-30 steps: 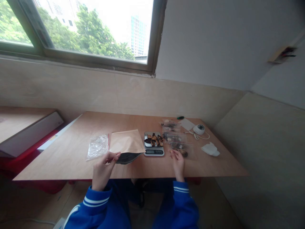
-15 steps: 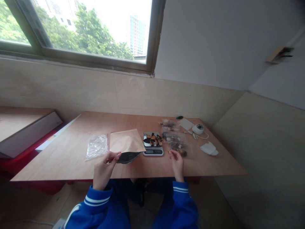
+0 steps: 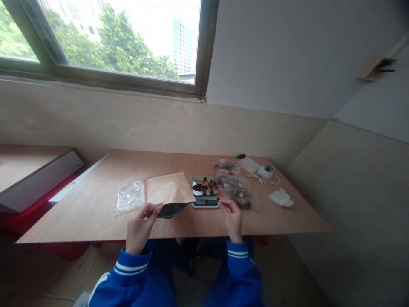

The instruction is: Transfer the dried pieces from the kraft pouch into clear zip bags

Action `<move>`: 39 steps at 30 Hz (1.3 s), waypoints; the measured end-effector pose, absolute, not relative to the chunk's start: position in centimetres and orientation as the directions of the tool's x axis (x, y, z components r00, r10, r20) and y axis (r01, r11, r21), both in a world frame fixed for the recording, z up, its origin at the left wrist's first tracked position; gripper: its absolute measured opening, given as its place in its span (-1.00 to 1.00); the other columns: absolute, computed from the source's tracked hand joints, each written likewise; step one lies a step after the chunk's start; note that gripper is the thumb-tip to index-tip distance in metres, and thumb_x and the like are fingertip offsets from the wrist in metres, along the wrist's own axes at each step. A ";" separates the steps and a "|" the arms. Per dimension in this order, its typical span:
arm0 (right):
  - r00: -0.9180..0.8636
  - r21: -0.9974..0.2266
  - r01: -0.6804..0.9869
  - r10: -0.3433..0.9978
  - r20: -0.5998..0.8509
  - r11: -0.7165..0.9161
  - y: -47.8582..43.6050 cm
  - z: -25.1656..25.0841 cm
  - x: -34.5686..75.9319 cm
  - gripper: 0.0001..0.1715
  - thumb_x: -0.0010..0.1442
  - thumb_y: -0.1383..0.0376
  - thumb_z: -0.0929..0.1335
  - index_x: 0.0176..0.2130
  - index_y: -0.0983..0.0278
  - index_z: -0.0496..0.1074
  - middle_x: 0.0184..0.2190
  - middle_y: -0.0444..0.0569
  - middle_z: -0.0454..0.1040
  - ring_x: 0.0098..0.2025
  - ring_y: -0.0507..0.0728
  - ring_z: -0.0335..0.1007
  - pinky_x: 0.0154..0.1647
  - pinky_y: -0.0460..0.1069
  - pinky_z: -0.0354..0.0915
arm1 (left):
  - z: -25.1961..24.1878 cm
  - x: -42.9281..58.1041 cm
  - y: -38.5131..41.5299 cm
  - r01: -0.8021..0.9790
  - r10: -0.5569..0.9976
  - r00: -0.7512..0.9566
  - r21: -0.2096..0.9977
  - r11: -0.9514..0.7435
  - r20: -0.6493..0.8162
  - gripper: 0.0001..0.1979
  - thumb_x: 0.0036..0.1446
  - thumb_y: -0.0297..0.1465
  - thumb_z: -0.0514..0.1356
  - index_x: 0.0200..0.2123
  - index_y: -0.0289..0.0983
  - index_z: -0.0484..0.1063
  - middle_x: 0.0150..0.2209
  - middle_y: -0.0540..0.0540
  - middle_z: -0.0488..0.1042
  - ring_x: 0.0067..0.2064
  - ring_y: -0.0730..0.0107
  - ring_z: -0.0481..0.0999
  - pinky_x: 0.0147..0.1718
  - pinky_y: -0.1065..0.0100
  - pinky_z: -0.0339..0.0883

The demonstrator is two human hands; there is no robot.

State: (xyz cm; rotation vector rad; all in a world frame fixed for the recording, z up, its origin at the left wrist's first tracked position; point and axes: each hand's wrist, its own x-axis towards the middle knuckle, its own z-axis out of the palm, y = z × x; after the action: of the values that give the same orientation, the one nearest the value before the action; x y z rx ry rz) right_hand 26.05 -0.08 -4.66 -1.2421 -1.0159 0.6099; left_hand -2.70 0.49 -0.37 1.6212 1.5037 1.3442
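My left hand [image 3: 142, 226] pinches the left corner of a brown kraft paper bag [image 3: 169, 187], whose dark-lined mouth gapes towards me. Just right of the bag stands a white digital kitchen scale [image 3: 206, 204]. Several dark-edged dried slices [image 3: 206, 186] are heaped on its plate. By the scale's front right corner is my right hand [image 3: 232, 215], fingertips pressed together; whatever they hold is too small to make out. Clear zip bags [image 3: 244, 198] with dried pieces inside lie close beyond that hand.
A flat clear plastic bag [image 3: 130, 196] rests left of the kraft bag. On the right of the wooden table [image 3: 96, 204] are a white round device with a cable [image 3: 266, 171], a crumpled white tissue [image 3: 281, 198] and a green-handled tool [image 3: 241, 156]. A wall runs behind.
My right hand has moved left, from beside the front zip bag to the scale's right edge. My left hand keeps its hold on the kraft bag, nearly unmoved.
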 end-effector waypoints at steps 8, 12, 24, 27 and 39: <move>0.369 -0.881 0.425 0.848 0.380 0.210 3.6 -5.7 27.3 -0.66 0.09 0.09 0.37 -0.29 0.30 0.52 -0.29 0.05 0.58 -0.29 0.15 0.49 -0.20 0.04 0.39 | -0.4 -2.8 0.5 0.375 0.953 -0.099 0.897 -0.232 0.288 -0.79 0.05 -0.22 0.22 -0.51 -0.20 0.37 -0.31 0.01 0.61 -0.15 0.27 0.59 -0.19 0.36 0.47; 0.285 -0.821 0.537 0.874 0.394 0.195 9.2 -5.5 29.1 -0.66 0.11 0.10 0.32 -0.30 0.31 0.52 -0.31 0.05 0.58 -0.29 0.15 0.49 -0.20 0.02 0.37 | -0.3 -2.8 0.4 0.376 0.948 -0.092 0.892 -0.249 0.304 -0.79 0.05 -0.21 0.21 -0.52 -0.20 0.36 -0.32 0.02 0.61 -0.15 0.26 0.59 -0.20 0.36 0.48; 0.046 -0.692 0.695 0.949 0.312 0.194 17.8 -6.1 30.3 -0.94 -0.04 0.40 0.41 -0.51 0.26 0.50 -0.47 -0.03 0.57 -0.34 0.14 0.47 -0.20 -0.01 0.30 | 0.6 -3.1 0.5 0.433 0.934 -0.096 0.860 -0.271 0.343 -0.76 0.05 -0.17 0.18 -0.52 -0.19 0.38 -0.32 0.00 0.62 -0.20 0.26 0.60 -0.24 0.38 0.49; 0.036 -0.702 0.677 0.942 0.333 0.222 17.2 -5.9 30.5 -0.92 0.02 0.34 0.38 -0.47 0.25 0.52 -0.43 -0.01 0.58 -0.29 0.16 0.48 -0.15 0.01 0.31 | 0.7 -2.9 0.5 0.444 0.932 -0.097 0.853 -0.274 0.349 -0.76 0.04 -0.17 0.19 -0.52 -0.19 0.38 -0.33 0.01 0.62 -0.21 0.27 0.60 -0.25 0.39 0.50; 0.090 -0.805 0.529 0.926 0.368 0.269 3.5 -1.6 28.2 -0.67 0.26 0.17 0.21 -0.19 0.25 0.48 -0.21 0.03 0.55 -0.19 0.15 0.48 -0.14 0.03 0.37 | 0.3 -1.2 0.7 0.446 0.942 -0.081 0.857 -0.257 0.324 -0.76 0.04 -0.17 0.19 -0.52 -0.19 0.38 -0.34 0.00 0.61 -0.21 0.27 0.60 -0.21 0.33 0.47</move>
State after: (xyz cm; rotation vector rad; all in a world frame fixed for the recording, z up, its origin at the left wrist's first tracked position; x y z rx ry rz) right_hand 28.19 3.54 -1.59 -1.3881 -1.5691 0.5139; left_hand -1.18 0.67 0.27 1.7029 1.5013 1.3145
